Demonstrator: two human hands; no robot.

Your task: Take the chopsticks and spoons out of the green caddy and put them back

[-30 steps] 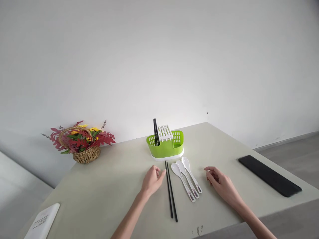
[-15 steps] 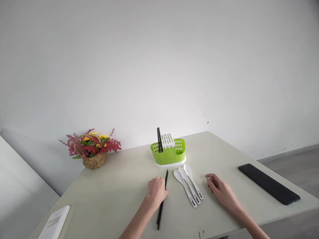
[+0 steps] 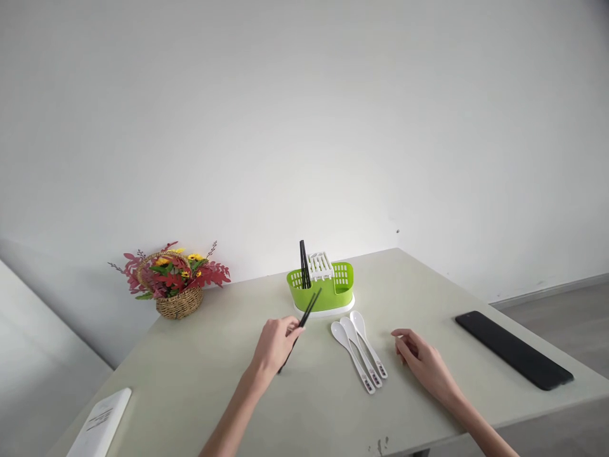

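Pinching a pair of black chopsticks (image 3: pixel 304 317) between thumb and fingertips, your left hand (image 3: pixel 276 343) holds them lifted off the table (image 3: pixel 200 374), tilted so their far tips point up and away toward the green cutlery holder (image 3: pixel 321 293) just beyond the hand. Their near ends slant down past your palm, close to the tabletop. Your right hand (image 3: pixel 423 362) rests on the table to the right, fingers loosely curled and holding nothing. Between your two hands lie three white spoons (image 3: pixel 360 349), side by side, bowls toward the holder and handles toward you, nearer to the right hand than to the left but not touching it. In the holder's left compartment another pair of black chopsticks (image 3: pixel 303 263) stands upright, next to a white slotted insert (image 3: pixel 321 265). Well off to the right of your right hand lies a long black flat case (image 3: pixel 514 349). Far left of your left hand sits a wicker basket of flowers (image 3: pixel 174 282), and near your left elbow a white booklet (image 3: pixel 99 424) lies at the table's edge.
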